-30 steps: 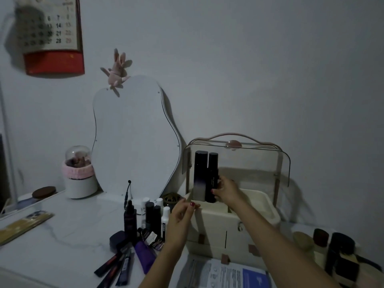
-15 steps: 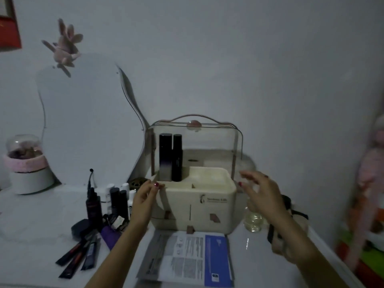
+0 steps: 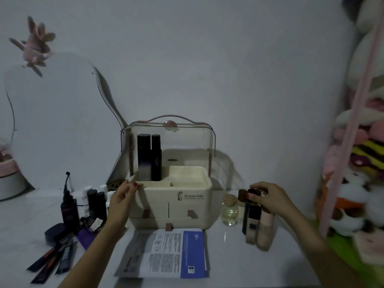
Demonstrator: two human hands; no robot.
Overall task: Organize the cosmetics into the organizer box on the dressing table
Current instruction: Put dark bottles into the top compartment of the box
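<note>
Head view
Organizer box [image 3: 187, 202]: is being kept on the white desk [image 3: 228, 262], in the middle, with its clear lid [image 3: 187, 140] standing raised behind the top tray.
Inside the box: two tall dark bottles [image 3: 149, 156] are being held upright in the back-left compartment, side by side.
Left hand [image 3: 122, 202]: is being rested against the box's top left corner, thumb and fingertips pinched narrowly on the rim.
Right hand [image 3: 270, 199]: is being laid over the tops of a cluster of bottles [image 3: 256, 221] right of the box, fingers curled around a dark cap; whether it is gripped firmly cannot be told.
Clear round bottle [image 3: 229, 213]: is being left standing between the box and that cluster.
Left group of cosmetics [image 3: 83, 210]: small bottles, a dark compact and flat tubes are being left on the desk, left of the box.
Printed leaflet [image 3: 166, 253]: is being left flat in front of the box.
Mirror [image 3: 54, 121]: is being leaned against the wall behind.
</note>
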